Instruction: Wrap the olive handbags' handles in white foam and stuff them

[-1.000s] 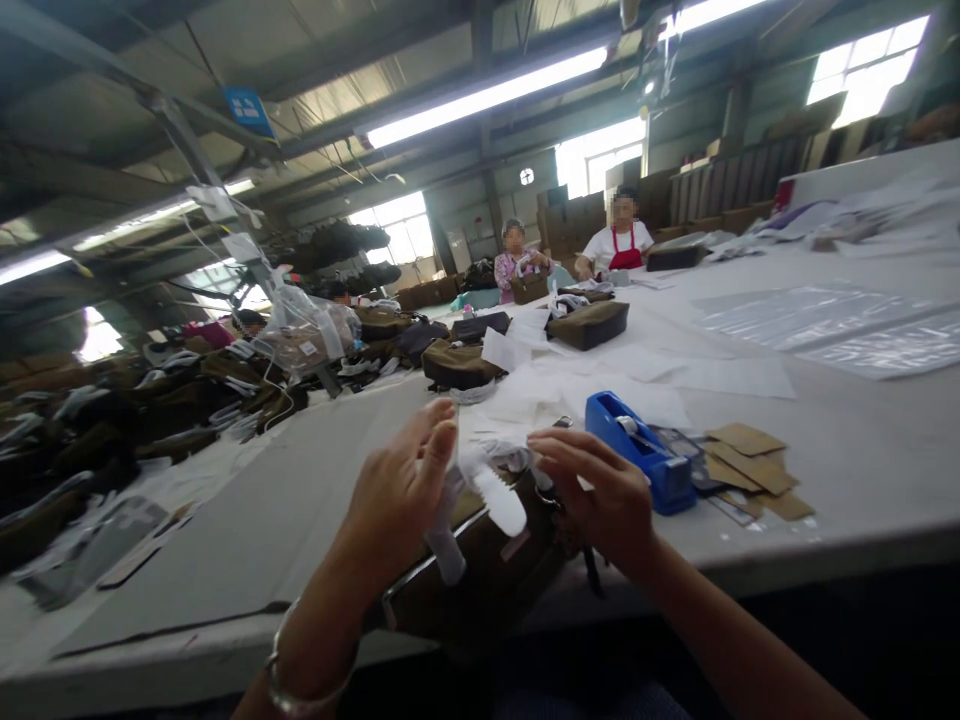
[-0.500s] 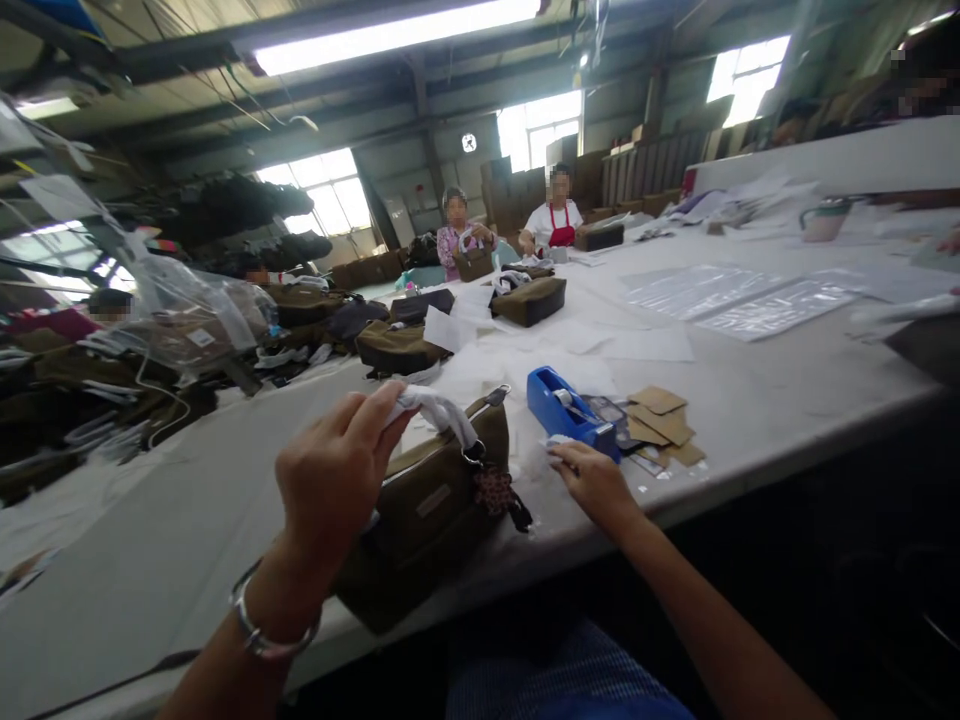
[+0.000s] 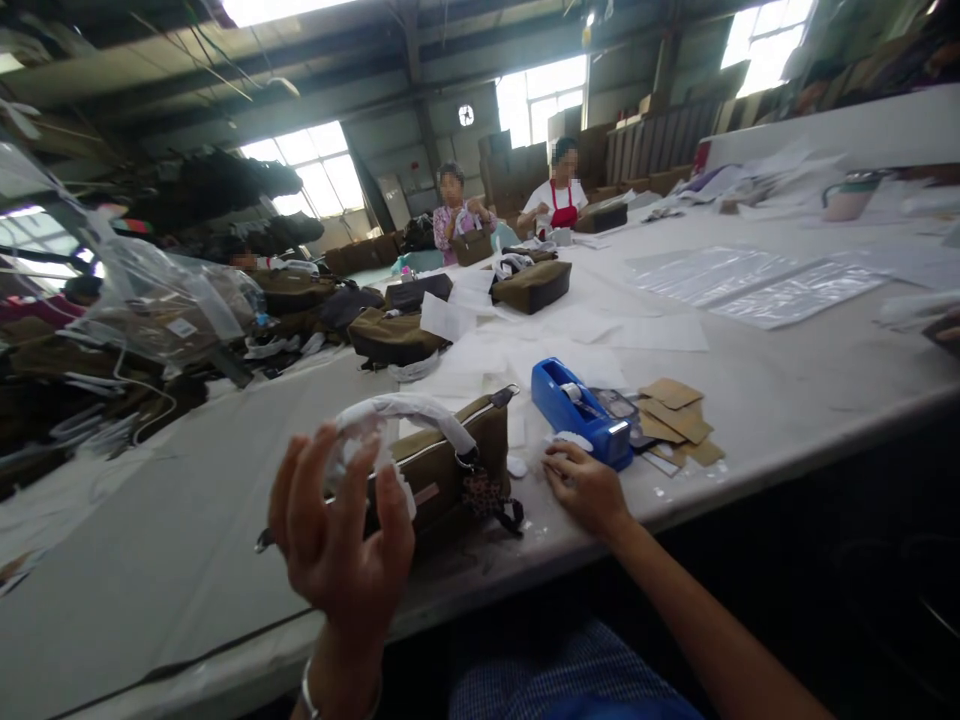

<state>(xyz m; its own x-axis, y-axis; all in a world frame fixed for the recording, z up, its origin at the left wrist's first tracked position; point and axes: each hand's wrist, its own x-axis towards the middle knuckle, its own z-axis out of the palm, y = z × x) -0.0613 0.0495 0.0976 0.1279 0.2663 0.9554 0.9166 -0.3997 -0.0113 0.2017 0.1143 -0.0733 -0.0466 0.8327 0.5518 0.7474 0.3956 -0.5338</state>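
An olive-brown handbag point(image 3: 457, 470) stands on the table before me, its handle point(image 3: 409, 405) arched up and wrapped in white tissue. A dark patterned charm point(image 3: 484, 492) hangs at its right end. My left hand point(image 3: 341, 510) is raised in front of the bag with fingers apart; a translucent whitish piece point(image 3: 401, 478) shows by the fingertips, and I cannot tell if it clings to them. My right hand point(image 3: 585, 490) rests on the table, fingers curled in against a small white piece point(image 3: 571, 439). Right beside it sits a blue tape dispenser point(image 3: 577, 410).
Brown paper cards point(image 3: 679, 415) lie right of the dispenser. Beyond are white sheets point(image 3: 660, 332), clear plastic bags point(image 3: 795, 300) and more olive bags point(image 3: 532, 287). Two people point(image 3: 559, 200) work at the far side. A heap of bags point(image 3: 67, 400) fills the left.
My left hand has let go of the wrapped handle, and its fingers have spread. The bag now stands on the table. My right hand stays by the dispenser, slightly lower.
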